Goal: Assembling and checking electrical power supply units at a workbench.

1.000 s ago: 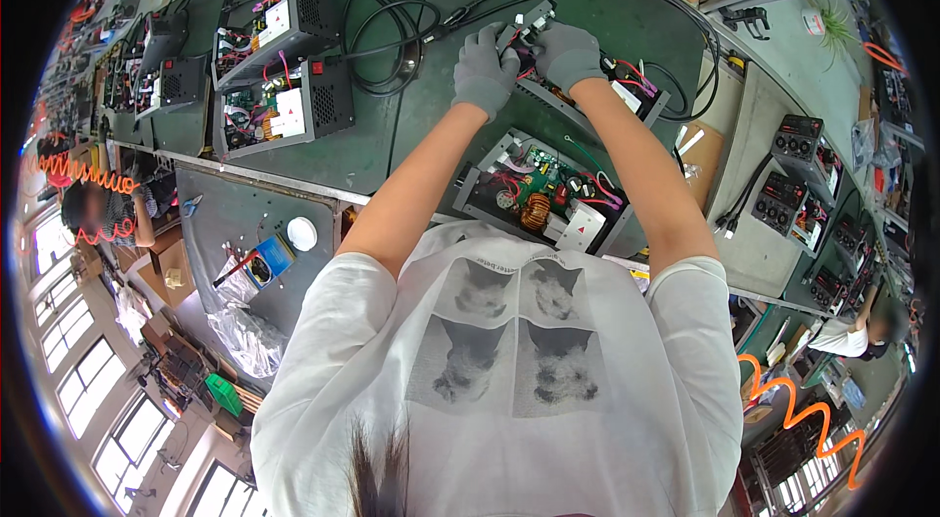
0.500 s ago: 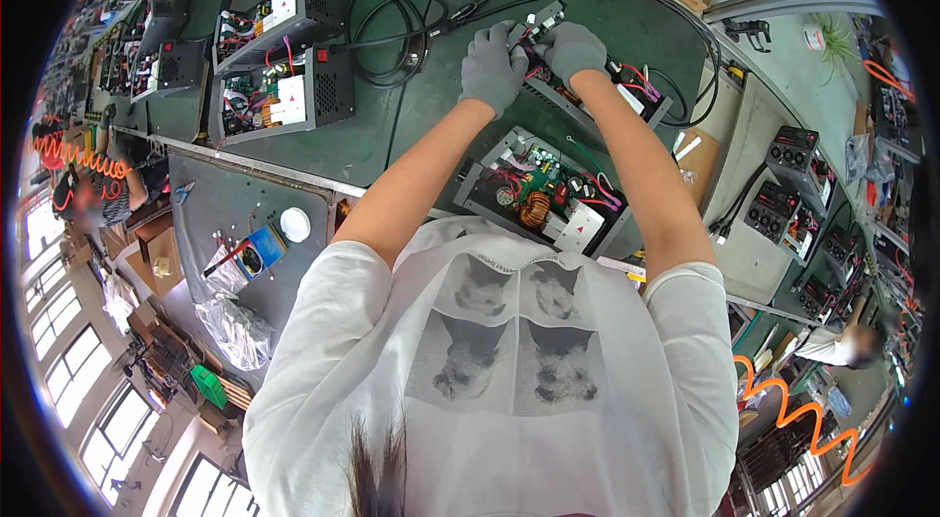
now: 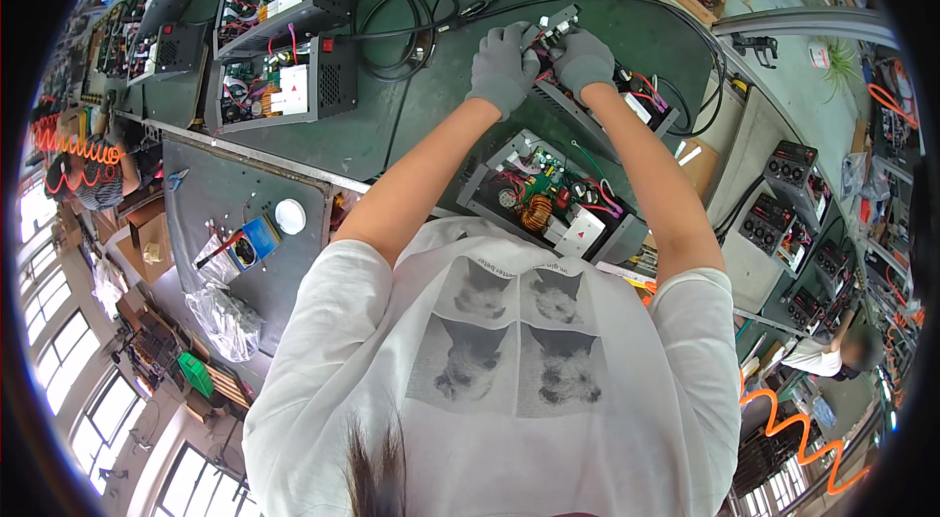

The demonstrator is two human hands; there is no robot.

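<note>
Gloves, grey ones, cover both hands. The left hand [image 3: 502,67] and the right hand [image 3: 583,60] are close together, far out over the green desk [image 3: 411,125]. Their fingers are curled onto a small grey part [image 3: 558,24] with red wires, at the far end of an open metal box [image 3: 612,101]. Each hand looks closed on that part, and the two hands almost touch. Just nearer to the person sits another open box [image 3: 548,204] with a green board, a copper coil and a white block inside. It lies between the two bare arms. Black cables [image 3: 401,23] loop on the desk to the left of the hands. Further left stand two more open boxes [image 3: 284,47], one behind the other. Down at the left is a lower grey shelf [image 3: 215,194] with a white round lid [image 3: 290,215], a blue pack [image 3: 257,240] and clear bags [image 3: 227,318].
</note>
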